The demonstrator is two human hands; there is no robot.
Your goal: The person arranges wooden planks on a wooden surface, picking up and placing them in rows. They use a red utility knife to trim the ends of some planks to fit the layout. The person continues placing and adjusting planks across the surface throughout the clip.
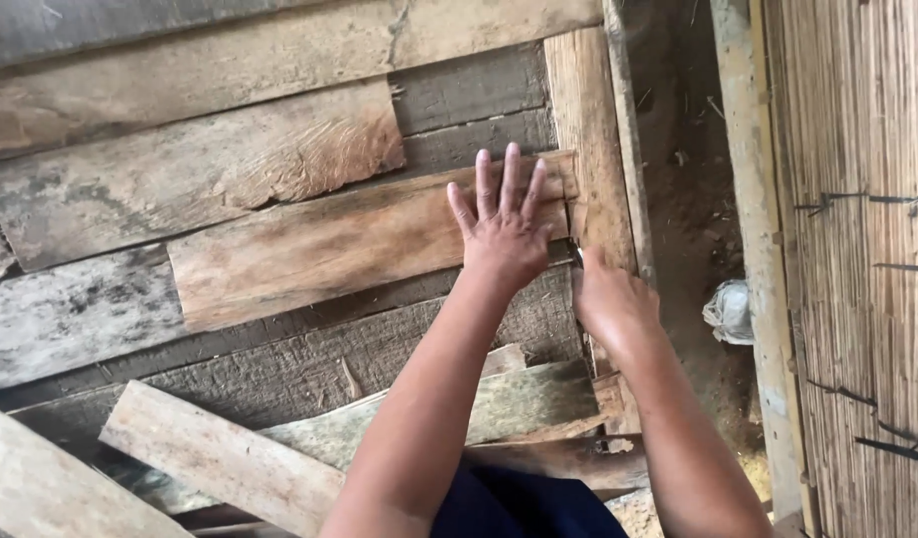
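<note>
My left hand [504, 227] lies flat, fingers spread, on the right end of a brown wooden plank [319, 249] that runs across a stack of rough boards. My right hand [608, 299] is closed just to its right, at the plank's end where it meets an upright pale plank [586, 120]. A small dark object [576, 254] shows at the top of the right fist; I cannot tell what it is.
Weathered grey boards [80, 309] lie above and below the plank. Loose pale boards [220, 458] lean at the lower left. To the right are bare earth, a white crumpled bag [730, 311], a wooden post [758, 249] and a woven reed wall [857, 269].
</note>
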